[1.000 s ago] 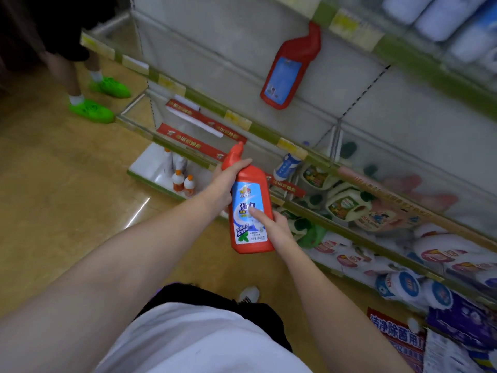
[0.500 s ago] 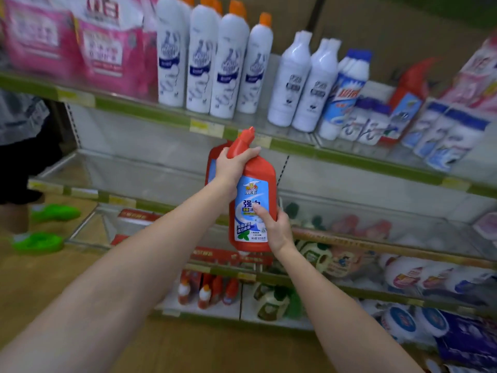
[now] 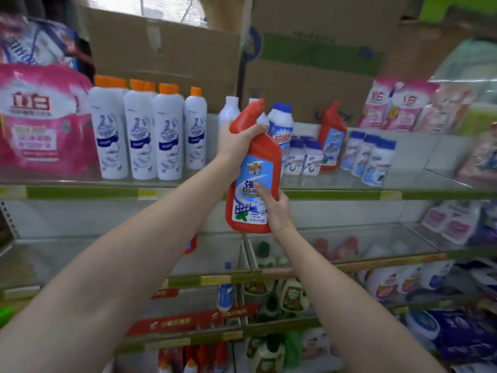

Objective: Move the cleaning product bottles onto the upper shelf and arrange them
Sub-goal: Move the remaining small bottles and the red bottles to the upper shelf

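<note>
Aloft before the upper shelf (image 3: 349, 194), a red bottle (image 3: 252, 184) of cleaning product is held in both hands, its base level with the shelf's green front edge and not yet set down. The left hand (image 3: 238, 142) is wrapped round the angled neck just below the cap, while the right hand (image 3: 274, 208) is curled about the lower right side, its thumb pressed on the blue-and-white label. The bottle is seen to be of smooth, glossy moulded plastic, flat-fronted and broad in the body, tapering to a bent spout. Behind it on the shelf stand tall white cylinders with orange caps (image 3: 139, 133), plain white bottles, squat blue-capped ones (image 3: 368, 157) and a second red bottle (image 3: 332, 135) of the same bent-necked shape; soft pink pouches (image 3: 40, 122) lie at the far left. The risk is judged to lie in the crowding: the gap near the matching red bottle looks narrow, and the blue-capped bottles in front of it could be knocked over as the load is passed in. A slippery surface and a grip taken high on the neck could also let the body swing. The shelf floor appears glassy, so a tilted landing might let the base skid.
</note>
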The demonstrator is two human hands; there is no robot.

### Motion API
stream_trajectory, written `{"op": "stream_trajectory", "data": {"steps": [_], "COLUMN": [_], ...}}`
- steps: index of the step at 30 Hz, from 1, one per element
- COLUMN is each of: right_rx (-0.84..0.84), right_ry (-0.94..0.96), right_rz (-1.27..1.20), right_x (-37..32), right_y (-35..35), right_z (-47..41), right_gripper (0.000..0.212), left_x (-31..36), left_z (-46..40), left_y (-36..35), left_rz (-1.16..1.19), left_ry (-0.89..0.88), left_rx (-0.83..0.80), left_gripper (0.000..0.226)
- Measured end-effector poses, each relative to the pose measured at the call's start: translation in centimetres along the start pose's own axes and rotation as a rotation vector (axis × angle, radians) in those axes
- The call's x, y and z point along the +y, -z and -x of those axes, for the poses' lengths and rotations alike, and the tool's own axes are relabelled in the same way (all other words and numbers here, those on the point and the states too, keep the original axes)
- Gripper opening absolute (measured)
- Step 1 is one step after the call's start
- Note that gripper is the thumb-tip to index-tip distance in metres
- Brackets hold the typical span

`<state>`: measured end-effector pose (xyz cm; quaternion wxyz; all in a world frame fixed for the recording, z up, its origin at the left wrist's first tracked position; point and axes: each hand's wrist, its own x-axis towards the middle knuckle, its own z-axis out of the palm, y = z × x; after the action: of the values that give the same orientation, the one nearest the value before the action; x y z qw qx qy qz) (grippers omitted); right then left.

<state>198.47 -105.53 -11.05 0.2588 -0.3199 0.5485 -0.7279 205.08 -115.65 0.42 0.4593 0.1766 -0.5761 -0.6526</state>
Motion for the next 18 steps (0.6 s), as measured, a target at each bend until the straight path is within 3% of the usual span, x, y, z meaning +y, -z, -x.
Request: {"op": "stream_trajectory", "data": {"steps": [9,18], "right_rx": [0.189,0.237], "right_ry": [0.115,0.154], "right_rz": [-0.040,0.057], "right_x": [-4.0,-5.3], "right_y": [7.3,17.9], "right_z": [-4.3,-11.5], "right_gripper": [0.048,0.039], "left_x": [0.6,-3.5], "left_z": [-3.4,-9.4], "left_y": [-9.2,-18.7], "left_rz": [-0.007,-0.076], "left_ry": [-0.064,-0.016], "left_rx": [-0.139,-0.300], "left_gripper": [0.045,0.049]}}
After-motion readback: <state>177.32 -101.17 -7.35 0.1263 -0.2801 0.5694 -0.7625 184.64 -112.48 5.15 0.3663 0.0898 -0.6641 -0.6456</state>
